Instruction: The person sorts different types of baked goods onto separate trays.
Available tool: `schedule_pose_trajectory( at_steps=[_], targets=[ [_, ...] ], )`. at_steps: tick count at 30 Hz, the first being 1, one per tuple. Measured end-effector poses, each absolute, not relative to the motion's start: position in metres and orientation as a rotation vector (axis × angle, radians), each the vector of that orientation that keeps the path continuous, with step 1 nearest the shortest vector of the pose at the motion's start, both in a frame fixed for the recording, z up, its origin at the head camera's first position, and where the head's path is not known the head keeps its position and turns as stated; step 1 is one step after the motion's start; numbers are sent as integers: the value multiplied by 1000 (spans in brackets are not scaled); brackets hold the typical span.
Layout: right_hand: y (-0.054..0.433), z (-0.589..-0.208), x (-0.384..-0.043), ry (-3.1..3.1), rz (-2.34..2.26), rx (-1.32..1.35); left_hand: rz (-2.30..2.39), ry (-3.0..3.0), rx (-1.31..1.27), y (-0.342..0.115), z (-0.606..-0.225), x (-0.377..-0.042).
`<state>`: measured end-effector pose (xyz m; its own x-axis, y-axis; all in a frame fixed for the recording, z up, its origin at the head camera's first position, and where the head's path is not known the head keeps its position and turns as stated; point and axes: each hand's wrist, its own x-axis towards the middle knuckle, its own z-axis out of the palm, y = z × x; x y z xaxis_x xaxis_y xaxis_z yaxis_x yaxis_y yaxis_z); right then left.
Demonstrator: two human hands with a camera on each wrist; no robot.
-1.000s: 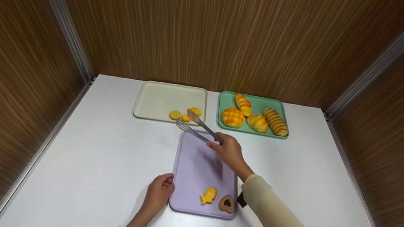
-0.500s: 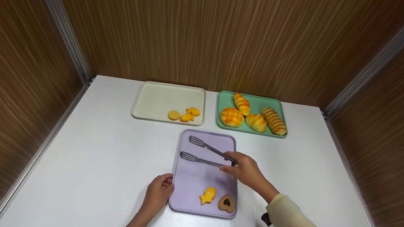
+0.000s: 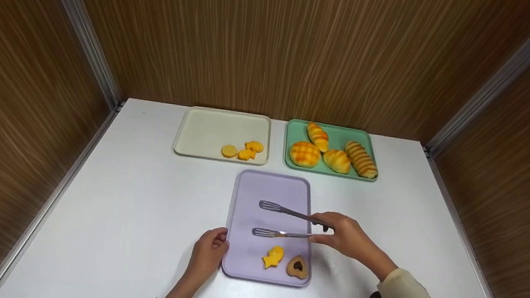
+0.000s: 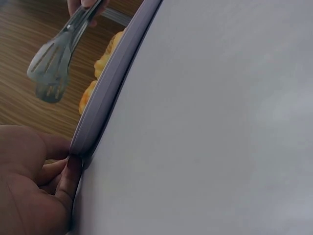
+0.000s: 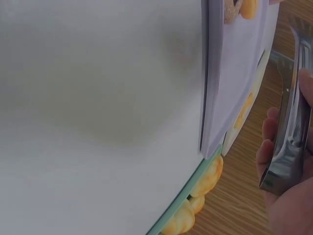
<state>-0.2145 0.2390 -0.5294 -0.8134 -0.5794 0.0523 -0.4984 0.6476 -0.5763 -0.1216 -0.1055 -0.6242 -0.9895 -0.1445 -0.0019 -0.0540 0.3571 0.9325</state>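
My right hand (image 3: 346, 235) grips metal tongs (image 5: 288, 156) with slotted ends. Their two arms stand apart over the purple tray (image 3: 254, 191), with nothing between the ends. Left of the tray, my left hand (image 3: 206, 255) pinches its rim between thumb and fingers, as the left wrist view shows. Near the tray's front edge lie a yellow fish-shaped cookie (image 3: 274, 256) and, to its right, a brown cookie (image 3: 292, 272) with a dark heart centre. The tongs' lower end hovers just behind the fish-shaped cookie.
A cream tray (image 3: 214, 125) at the back holds a round yellow cookie (image 3: 229, 151) and two orange fish-shaped cookies (image 3: 246, 154). Beside it, a green tray (image 3: 340, 134) carries several breads (image 3: 305, 154). Wood-grain panels (image 3: 274, 44) wall the white table (image 3: 145, 196) at back and sides.
My right hand has drawn the tongs back from the cream tray, toward the front and right, over the purple tray. The left hand and the cookies have stayed in place.
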Motion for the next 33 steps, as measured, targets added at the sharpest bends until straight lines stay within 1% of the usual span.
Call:
schedule_pose_trajectory(
  at_steps=[8, 15, 26, 33],
  targets=[
    [258, -525, -213, 2698, -780, -940, -1738, -2521, 186, -106, -624, -122],
    [268, -526, -211, 2698, -637, -1064, -1751, -2512, 188, -107, -623, -123],
    [276, -529, -213, 2696, -604, -1188, -1749, -2517, 200, -106, -624, -122],
    [274, -530, -211, 2692, -616, -1128, -1758, -2507, 208, -106, -625, -124]
  ],
)
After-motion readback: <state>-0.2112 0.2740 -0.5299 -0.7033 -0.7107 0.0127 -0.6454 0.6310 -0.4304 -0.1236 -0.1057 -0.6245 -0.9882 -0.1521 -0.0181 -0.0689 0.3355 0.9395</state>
